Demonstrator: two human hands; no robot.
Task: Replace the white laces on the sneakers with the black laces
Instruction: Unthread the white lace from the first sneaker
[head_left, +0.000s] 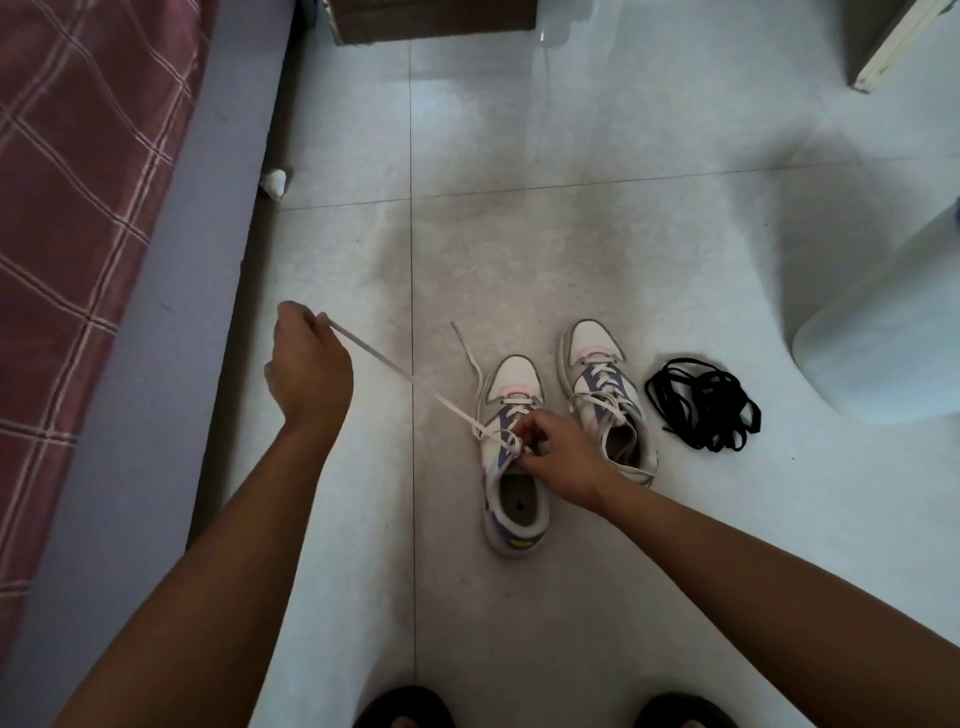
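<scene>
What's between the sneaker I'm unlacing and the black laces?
In the head view, the other sneaker stands between the near sneaker and the black laces.

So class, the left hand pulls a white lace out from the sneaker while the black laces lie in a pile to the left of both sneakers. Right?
Not quite. The head view shows the black laces piled to the right of both sneakers, beside the right sneaker. The left hand does pull a white lace from the left sneaker.

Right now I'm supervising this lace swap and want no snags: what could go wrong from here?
The left hand pulls the white lace taut sideways; if the right hand slips, the near sneaker may tip or drag. The lace could jam at the eyelets. The black laces lie in a heap and may knot.
</scene>
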